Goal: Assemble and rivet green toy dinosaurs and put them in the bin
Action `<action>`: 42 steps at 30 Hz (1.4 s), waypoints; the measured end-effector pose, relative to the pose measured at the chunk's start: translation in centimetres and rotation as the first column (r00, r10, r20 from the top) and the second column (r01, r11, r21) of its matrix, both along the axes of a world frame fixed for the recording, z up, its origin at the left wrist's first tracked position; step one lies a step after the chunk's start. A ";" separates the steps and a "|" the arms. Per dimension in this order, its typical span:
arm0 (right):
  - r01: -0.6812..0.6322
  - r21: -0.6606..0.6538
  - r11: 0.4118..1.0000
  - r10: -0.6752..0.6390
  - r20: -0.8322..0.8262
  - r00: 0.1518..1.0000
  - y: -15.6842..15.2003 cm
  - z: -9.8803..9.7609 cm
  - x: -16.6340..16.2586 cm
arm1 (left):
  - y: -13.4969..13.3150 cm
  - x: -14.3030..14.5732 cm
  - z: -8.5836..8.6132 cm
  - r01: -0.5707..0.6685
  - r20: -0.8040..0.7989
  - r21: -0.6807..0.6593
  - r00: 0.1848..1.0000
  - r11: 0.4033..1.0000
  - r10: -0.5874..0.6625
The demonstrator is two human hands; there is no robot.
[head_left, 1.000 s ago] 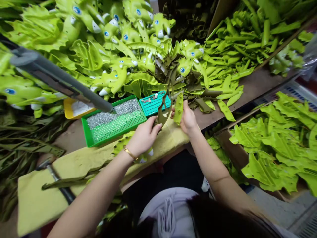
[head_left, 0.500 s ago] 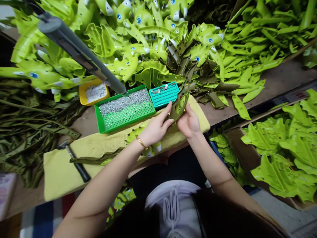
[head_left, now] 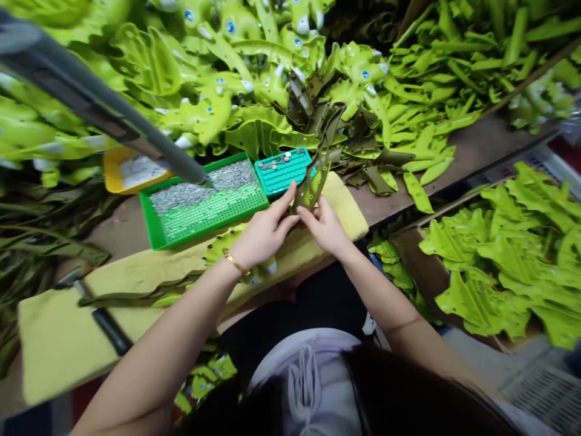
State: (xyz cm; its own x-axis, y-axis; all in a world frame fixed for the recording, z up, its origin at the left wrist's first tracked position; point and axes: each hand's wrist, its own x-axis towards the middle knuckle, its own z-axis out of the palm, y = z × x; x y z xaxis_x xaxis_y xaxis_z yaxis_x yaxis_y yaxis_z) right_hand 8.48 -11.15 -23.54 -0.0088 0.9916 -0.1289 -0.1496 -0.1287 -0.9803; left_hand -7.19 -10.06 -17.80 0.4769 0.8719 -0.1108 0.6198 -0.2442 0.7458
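Observation:
My left hand [head_left: 265,233] grips the left side of an olive and lime plastic toy part [head_left: 311,191], which is curved and has small holes. Its lower end is pinched in the fingers of my right hand [head_left: 324,227]. The part stands tilted upward, just right of a turquoise tray [head_left: 285,175] with several small round metal pieces. Under my left wrist, a lime dinosaur body [head_left: 222,245] with a long olive strip [head_left: 136,298] rests on the yellow cloth pad [head_left: 54,345], partly hidden by the arm.
A green basket [head_left: 149,227] holds many small silver fasteners beneath a grey tool pole [head_left: 109,109]. A hammer [head_left: 109,327] lies on the pad. Left stands a yellow tub [head_left: 113,175]. Lime dinosaur parts [head_left: 200,115] pile up behind, and a box of lime pieces [head_left: 508,254] is at right.
The view has swung, so the bench appears shifted left. My right hand has turned and its fingers have moved closer to my left hand at the toy part's lower end.

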 end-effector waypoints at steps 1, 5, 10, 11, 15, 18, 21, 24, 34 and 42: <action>-0.008 -0.002 1.000 0.009 0.046 0.999 -0.2 -0.3 0.0 | -0.1 0.0 -0.1 0.001 -0.030 0.022 1.000 1.000 0.000; 0.038 0.034 0.999 -0.041 0.093 0.995 -0.5 -0.6 -0.7 | -0.5 0.0 -0.1 -0.003 -0.128 0.107 0.992 0.994 0.017; -0.005 0.064 0.998 -0.009 0.222 0.975 0.0 1.3 -0.5 | -0.7 -0.3 0.3 -0.042 -0.177 0.142 0.982 0.989 0.067; -0.045 0.060 0.997 0.026 0.283 0.959 0.2 1.8 -0.2 | -0.7 -0.3 0.3 -0.061 -0.186 0.155 0.978 0.986 0.090; -0.132 0.042 0.990 0.101 0.426 0.899 0.7 2.2 0.4 | -0.8 0.0 0.2 -0.096 -0.217 0.165 0.967 0.982 0.131; -0.092 0.098 0.991 0.054 0.332 0.942 0.7 1.8 -0.3 | -0.8 0.0 0.6 -0.111 -0.220 0.165 0.965 0.980 0.146; -0.243 0.090 0.966 0.207 0.294 0.933 2.0 3.2 0.8 | -0.1 -0.2 1.1 -0.171 -0.185 0.094 0.965 0.981 0.186; -0.295 0.046 0.954 0.238 0.480 0.844 6.1 6.5 6.6 | 1.3 0.1 1.0 -0.114 0.061 -0.181 0.990 0.977 0.127; 0.130 -0.006 0.991 -0.017 0.985 0.172 17.0 4.9 23.1 | 1.6 -0.2 0.7 0.105 0.125 -0.285 0.990 0.953 -0.072; 0.206 0.202 0.957 -0.235 0.961 0.149 16.3 10.0 22.9 | 0.5 -4.0 -0.9 0.054 -0.086 -0.262 0.993 0.964 -0.079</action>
State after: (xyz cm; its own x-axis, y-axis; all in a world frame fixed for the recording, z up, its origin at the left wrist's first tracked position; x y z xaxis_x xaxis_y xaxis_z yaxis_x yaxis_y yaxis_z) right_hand 31.35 5.11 -13.59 0.3272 0.9300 0.1675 0.8995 -0.2522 -0.3569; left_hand -11.21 -9.59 -18.74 0.5095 0.7740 -0.3759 0.6794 -0.0938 0.7278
